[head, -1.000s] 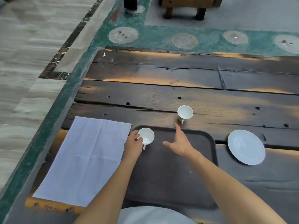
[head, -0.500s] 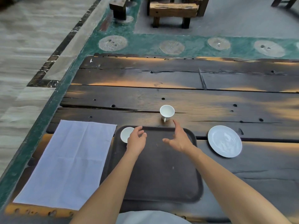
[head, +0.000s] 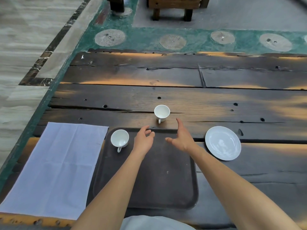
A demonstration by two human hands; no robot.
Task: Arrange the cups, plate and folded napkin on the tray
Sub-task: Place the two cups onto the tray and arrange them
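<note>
A dark brown tray [head: 149, 188] is lying on a weathered wooden table [head: 166, 95], close to the person's edge. Both bare forearms are stretching across the tray from its near side.

The left hand [head: 143, 140] is hovering over the tray's far edge. Its palm is turning inward, its fingers are loosely curled with the thumb apart from them, and it is gripping nothing. The right hand [head: 181, 138] is reaching over the same far edge, a little further right. Its fingers are straight and pointing away from the person, its thumb is spreading wide to the left, and it too is holding nothing. The two palms are facing each other with a gap between them.

The left cup [head: 120, 138] is sitting upright in the tray's far left corner, handle toward the person, near the left hand but apart from it. The far cup [head: 162, 112] is standing on the table just beyond the tray's far edge, handle toward the tray, and neither hand is touching it. The plate [head: 223, 143] is lying flat just right of the tray's far right corner. The napkin [head: 54, 168] is lying spread out and creased just beside the tray's left side.
</note>
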